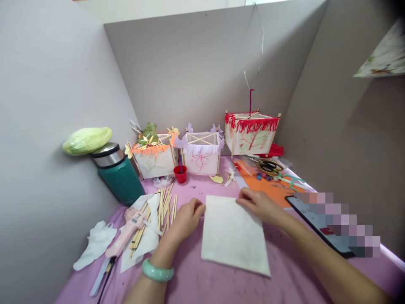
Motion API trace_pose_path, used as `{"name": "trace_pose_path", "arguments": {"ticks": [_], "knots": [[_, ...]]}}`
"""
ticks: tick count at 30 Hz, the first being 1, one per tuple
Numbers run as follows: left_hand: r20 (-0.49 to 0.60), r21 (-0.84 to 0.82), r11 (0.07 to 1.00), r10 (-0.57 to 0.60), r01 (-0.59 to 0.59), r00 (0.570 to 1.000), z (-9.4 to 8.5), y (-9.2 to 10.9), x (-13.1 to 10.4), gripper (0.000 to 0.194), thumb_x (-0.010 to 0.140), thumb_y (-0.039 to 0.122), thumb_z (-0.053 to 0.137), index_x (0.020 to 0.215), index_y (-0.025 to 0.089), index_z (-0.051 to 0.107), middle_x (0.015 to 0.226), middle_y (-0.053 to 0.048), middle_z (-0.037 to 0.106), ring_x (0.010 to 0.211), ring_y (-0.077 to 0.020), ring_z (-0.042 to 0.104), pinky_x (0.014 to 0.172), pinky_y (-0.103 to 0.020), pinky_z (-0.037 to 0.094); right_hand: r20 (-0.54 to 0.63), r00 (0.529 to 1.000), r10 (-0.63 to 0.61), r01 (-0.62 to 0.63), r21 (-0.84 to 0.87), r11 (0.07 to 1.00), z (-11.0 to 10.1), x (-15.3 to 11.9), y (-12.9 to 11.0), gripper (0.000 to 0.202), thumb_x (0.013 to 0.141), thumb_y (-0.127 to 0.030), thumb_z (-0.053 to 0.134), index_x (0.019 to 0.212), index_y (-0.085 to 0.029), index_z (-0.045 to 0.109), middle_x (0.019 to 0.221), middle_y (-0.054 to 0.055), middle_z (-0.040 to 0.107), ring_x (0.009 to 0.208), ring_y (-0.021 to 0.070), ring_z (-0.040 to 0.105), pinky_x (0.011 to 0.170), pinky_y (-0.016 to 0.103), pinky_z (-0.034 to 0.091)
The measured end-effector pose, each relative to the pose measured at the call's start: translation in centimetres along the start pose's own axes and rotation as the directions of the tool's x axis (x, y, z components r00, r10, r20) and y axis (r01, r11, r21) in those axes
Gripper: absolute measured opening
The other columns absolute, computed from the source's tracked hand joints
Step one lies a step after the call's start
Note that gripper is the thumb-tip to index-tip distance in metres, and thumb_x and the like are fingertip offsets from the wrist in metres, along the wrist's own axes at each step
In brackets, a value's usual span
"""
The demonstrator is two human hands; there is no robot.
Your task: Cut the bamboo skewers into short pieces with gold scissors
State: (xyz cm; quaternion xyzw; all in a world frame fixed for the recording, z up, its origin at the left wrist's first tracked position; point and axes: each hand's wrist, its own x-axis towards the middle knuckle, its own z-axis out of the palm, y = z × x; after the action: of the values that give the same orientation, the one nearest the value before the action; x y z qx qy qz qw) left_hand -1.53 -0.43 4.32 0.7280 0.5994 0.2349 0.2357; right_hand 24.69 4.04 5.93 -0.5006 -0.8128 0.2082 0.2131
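Paper (234, 236) lies flat on the purple cloth (186, 276), presumably placed centrally so both hands can reach its far edge. The right hand (255, 204) pinches that edge, likely to steady it; the left hand (189, 216) curls beside the far left corner, though whether it grips anything I cannot tell. The sheet looks off-white, four-sided and plain.

The white sheet (236, 236) looks matt and papery, the thin sticks (174, 206) bare wood. The pink glue gun (125, 236) seems smooth plastic; the green flask (122, 181) pairs a satin body with shiny metal. Creased, matt cloth (186, 283) covers the desk.
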Motion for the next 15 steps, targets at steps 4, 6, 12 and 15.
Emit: {"name": "trace_pose_path", "arguments": {"ticks": [4, 6, 12, 15], "knots": [[0.070, 0.022, 1.000, 0.008, -0.009, 0.998, -0.6, 0.4, -0.2, 0.036, 0.093, 0.029, 0.031, 0.084, 0.018, 0.064, 0.077, -0.004, 0.070, 0.071, -0.0155, 0.062, 0.065, -0.026, 0.042, -0.199, 0.975, 0.097, -0.088, 0.054, 0.995, -1.9, -0.4, 2.5, 0.026, 0.084, -0.044, 0.049, 0.075, -0.021, 0.058, 0.069, 0.000, 0.063, 0.066, 0.0167, 0.057, 0.060, 0.026, 0.038], [0.096, 0.068, 0.997, 0.021, -0.028, 0.995, -1.1, 0.7, -1.2, 0.024, 0.085, 0.024, 0.044, 0.079, 0.019, 0.067, 0.081, -0.005, 0.070, 0.077, -0.0175, 0.062, 0.070, -0.027, 0.041, -0.271, 0.949, 0.162, -0.139, 0.103, 0.985, -2.1, -1.0, 3.6, 0.028, 0.082, -0.047, 0.051, 0.074, -0.021, 0.058, 0.068, 0.000, 0.063, 0.065, 0.0168, 0.057, 0.058, 0.026, 0.038], [0.253, 0.261, 0.965, -0.057, -0.011, 0.966, -1.9, 1.5, -7.3, 0.022, 0.068, 0.011, 0.053, 0.081, 0.022, 0.068, 0.088, -0.003, 0.066, 0.083, -0.0191, 0.060, 0.071, -0.028, 0.040, -0.340, 0.895, 0.289, -0.186, 0.305, 0.934, 0.1, -2.5, 4.8, 0.033, 0.079, -0.053, 0.055, 0.074, -0.020, 0.058, 0.064, -0.002, 0.059, 0.060, 0.0145, 0.053, 0.055, 0.024, 0.039], [0.123, 0.213, 0.976, -0.075, 0.047, 0.990, -0.5, 1.9, -9.6, 0.019, 0.071, 0.013, 0.055, 0.082, 0.022, 0.067, 0.091, -0.003, 0.064, 0.089, -0.0191, 0.057, 0.077, -0.029, 0.040, -0.315, 0.903, 0.293, -0.173, 0.359, 0.917, 1.2, -3.0, 4.7, 0.035, 0.078, -0.054, 0.055, 0.076, -0.020, 0.060, 0.064, -0.001, 0.060, 0.060, 0.0149, 0.054, 0.054, 0.024, 0.040]]}}
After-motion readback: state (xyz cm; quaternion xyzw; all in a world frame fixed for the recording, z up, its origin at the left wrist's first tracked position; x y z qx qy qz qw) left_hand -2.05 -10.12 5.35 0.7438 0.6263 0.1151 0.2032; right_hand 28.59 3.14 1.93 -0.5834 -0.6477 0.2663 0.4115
